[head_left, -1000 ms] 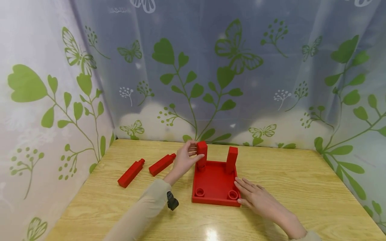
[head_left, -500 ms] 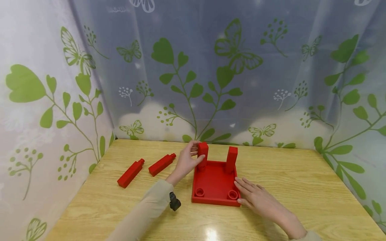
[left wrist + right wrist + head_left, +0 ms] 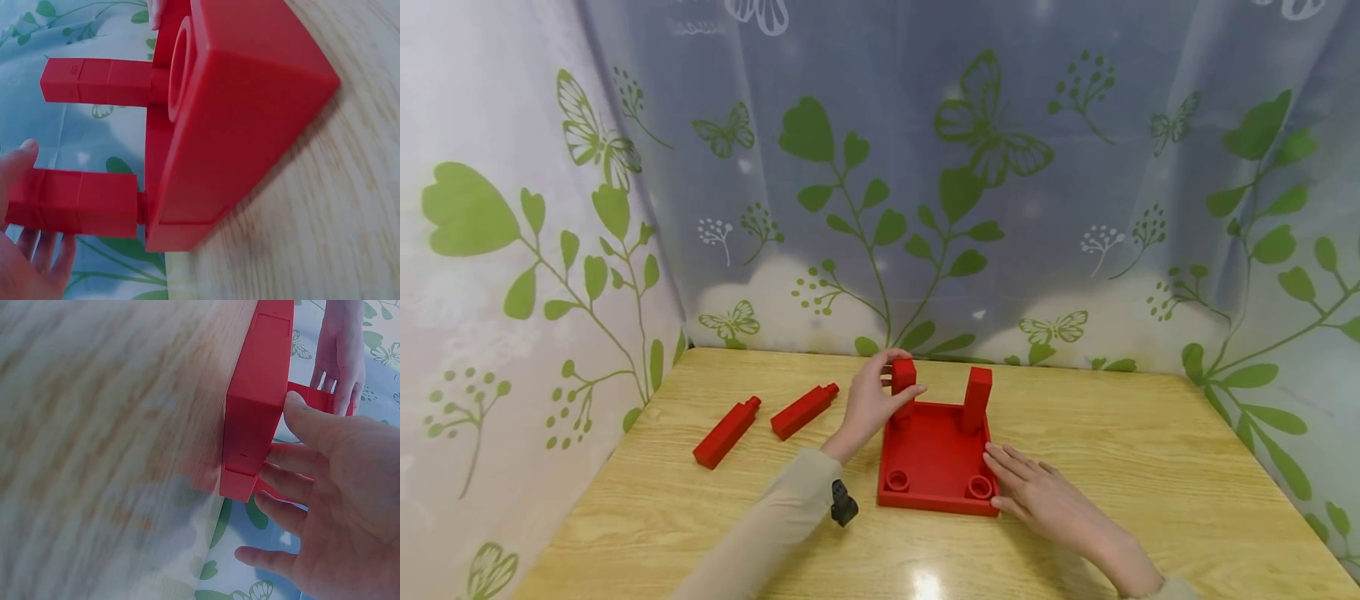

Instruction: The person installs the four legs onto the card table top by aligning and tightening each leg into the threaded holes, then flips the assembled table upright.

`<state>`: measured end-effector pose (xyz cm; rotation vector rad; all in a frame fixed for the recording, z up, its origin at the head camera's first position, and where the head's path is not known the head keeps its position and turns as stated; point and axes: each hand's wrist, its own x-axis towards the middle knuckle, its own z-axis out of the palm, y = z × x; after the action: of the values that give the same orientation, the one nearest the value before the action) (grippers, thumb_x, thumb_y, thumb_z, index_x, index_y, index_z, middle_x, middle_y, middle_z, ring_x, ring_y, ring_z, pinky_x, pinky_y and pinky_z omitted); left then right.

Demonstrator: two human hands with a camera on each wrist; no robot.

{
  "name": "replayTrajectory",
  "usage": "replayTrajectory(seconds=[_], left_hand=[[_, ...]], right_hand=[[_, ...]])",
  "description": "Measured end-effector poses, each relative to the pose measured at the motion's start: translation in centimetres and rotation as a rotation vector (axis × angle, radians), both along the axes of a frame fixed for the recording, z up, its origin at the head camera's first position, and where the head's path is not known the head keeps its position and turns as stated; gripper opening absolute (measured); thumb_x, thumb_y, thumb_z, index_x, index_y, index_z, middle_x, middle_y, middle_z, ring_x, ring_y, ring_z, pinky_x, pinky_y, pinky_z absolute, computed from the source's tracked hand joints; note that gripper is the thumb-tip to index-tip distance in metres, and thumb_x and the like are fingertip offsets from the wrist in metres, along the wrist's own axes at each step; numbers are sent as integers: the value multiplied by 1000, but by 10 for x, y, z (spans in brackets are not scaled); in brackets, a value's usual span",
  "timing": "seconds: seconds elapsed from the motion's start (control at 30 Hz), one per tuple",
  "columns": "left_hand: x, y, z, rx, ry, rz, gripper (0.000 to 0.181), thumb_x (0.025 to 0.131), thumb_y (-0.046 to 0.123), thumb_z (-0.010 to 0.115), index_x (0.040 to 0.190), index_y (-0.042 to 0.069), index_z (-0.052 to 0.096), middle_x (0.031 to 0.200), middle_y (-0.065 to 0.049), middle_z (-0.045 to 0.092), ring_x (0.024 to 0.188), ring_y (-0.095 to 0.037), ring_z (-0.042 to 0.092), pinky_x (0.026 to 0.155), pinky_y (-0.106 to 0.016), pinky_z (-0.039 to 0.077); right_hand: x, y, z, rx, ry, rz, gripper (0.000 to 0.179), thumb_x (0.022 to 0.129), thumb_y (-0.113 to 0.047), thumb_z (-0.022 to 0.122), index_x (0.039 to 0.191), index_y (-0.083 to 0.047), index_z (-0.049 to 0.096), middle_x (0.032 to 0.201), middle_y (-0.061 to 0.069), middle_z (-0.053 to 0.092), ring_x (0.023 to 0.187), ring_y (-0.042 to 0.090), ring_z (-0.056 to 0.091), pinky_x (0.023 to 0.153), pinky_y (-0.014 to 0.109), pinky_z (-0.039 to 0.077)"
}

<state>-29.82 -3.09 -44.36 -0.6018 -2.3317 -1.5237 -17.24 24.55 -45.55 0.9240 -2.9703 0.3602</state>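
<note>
Since the earlier frame, the thumb of the left hand (image 3: 870, 402) has been shifted rightward. Nearest, a square red plastic tray (image 3: 940, 452) is touched by the right hand (image 3: 1048, 498), fingers extended. At the tray's far-left corner, a square-section red plastic leg (image 3: 84, 201) is held upright by the left hand, fingers curled.

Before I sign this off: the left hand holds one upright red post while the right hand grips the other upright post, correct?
Not quite: the right hand doesn't grip the other post; the head view shows that hand touching the red tray. The left hand holds one upright post.
</note>
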Motion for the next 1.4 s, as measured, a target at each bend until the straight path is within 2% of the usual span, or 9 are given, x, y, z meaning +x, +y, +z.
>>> replayTrajectory(seconds=[0.23, 0.4, 0.6, 0.7, 0.83, 1.0, 1.2, 1.4], left_hand=[[3, 6, 4, -26, -17, 109, 46, 83, 22, 87, 118, 12, 59, 106, -6, 68, 95, -23, 66, 76, -35, 59], [2, 7, 4, -58, -9, 158, 45, 82, 26, 87, 116, 12, 61, 106, -6, 68, 96, -23, 65, 77, -34, 57], [1, 7, 1, -93, -14, 183, 48, 80, 28, 89, 116, 10, 63, 104, -8, 63, 97, -30, 63, 74, -32, 50], [1, 6, 2, -84, -7, 180, 47, 79, 27, 89, 115, 10, 64, 101, -8, 62, 93, -28, 63, 75, -31, 53], [2, 5, 1, -52, -13, 155, 47, 80, 24, 89, 117, 10, 63, 103, -8, 63, 92, -23, 64, 79, -34, 59], [2, 0, -1, 4, -43, 97, 50, 82, 21, 87, 124, 9, 62, 114, -8, 66, 103, -24, 65, 85, -38, 60], [2, -5, -3, 40, -50, -4, 51, 88, 13, 80, 134, 8, 59, 126, -10, 66, 112, -28, 65, 90, -42, 59], [1, -10, -4, 85, -66, -120, 47, 93, 3, 71, 138, 3, 55, 127, -21, 66, 117, -36, 64, 98, -46, 55]], right_hand=[[1, -1, -1, 6, 8, 7, 61, 104, -41, 55, 150, -2, 47, 157, 17, 43, 142, 43, 40, 104, 66, 42], [0, -1, 1, 3, 10, 3, 61, 103, -40, 56, 150, -1, 48, 156, 17, 43, 142, 43, 40, 104, 67, 41], [0, 0, 1, 8, 17, 6, 61, 103, -40, 56, 150, -2, 48, 156, 17, 43, 141, 44, 41, 104, 66, 42], [0, -1, 1, 7, 19, 6, 61, 103, -40, 56, 150, -2, 48, 156, 17, 43, 141, 44, 41, 104, 66, 42], [1, -1, 1, 3, 19, 3, 60, 103, -39, 57, 150, -1, 48, 156, 17, 43, 142, 43, 41, 104, 66, 42], [1, -1, 1, -5, 23, 2, 60, 103, -37, 57, 150, -1, 48, 156, 17, 43, 141, 43, 41, 104, 66, 42], [1, 0, 1, -7, 20, 1, 60, 103, -37, 57, 150, -1, 47, 156, 17, 43, 142, 43, 41, 103, 67, 42], [2, 0, 2, -5, 15, -5, 59, 103, -36, 58, 150, -1, 47, 157, 17, 43, 142, 42, 41, 104, 67, 41]])
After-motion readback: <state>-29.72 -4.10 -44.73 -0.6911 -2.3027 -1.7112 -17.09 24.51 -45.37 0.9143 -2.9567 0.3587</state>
